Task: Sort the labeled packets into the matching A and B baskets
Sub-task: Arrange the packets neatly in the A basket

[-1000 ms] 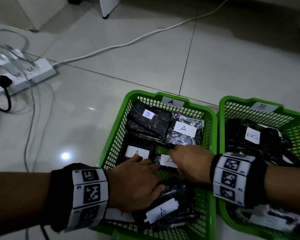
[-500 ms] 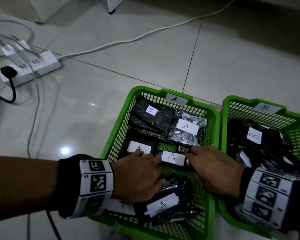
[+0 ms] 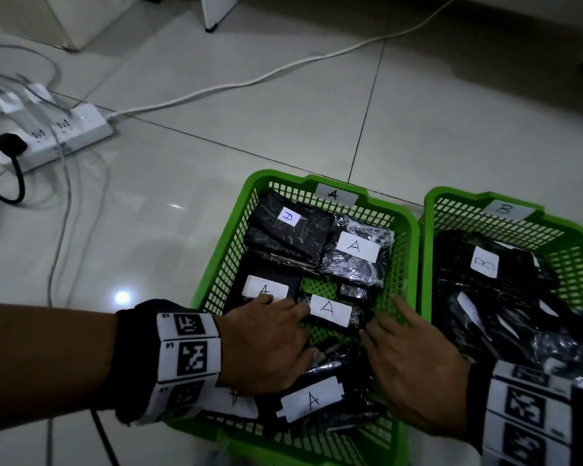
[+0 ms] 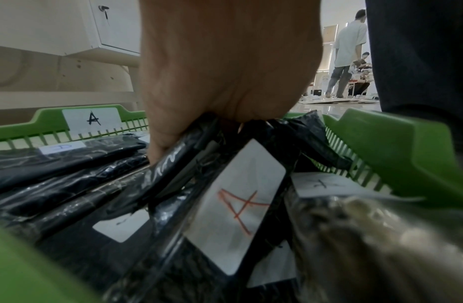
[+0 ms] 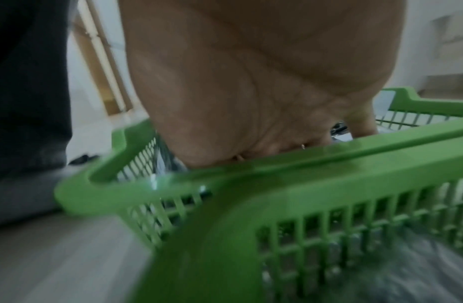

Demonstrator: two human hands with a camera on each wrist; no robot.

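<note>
Two green baskets sit side by side on the tiled floor, rims touching. The basket marked A (image 3: 332,195) stands on the left, the basket marked B (image 3: 505,210) on the right.

Both hands are down in the A basket. The left hand (image 3: 266,344) lies palm-down over the packets near the front, its fingers (image 3: 283,306) stretched flat, the tips touching the edge of a small black packet with an A label (image 3: 330,309) in the middle of the basket. The wrist view shows that hand pressing on black wrapping, not curled round it. The right hand (image 3: 414,368) reaches in from the right, fingers loosely spread, the tips just beside the same packet's right end; whether they touch it I cannot tell. It holds nothing that I can see.

Other A-labelled packets lie around: one under the left fingertips (image 3: 265,289), a shiny one at the back right (image 3: 357,247), one at the front (image 3: 312,398). A packet at the back left carries a label like a D (image 3: 288,216). The B basket holds dark packets, one labelled B (image 3: 484,263).

A white power strip (image 3: 58,136) with cables lies on the floor, well apart to the left.
</note>
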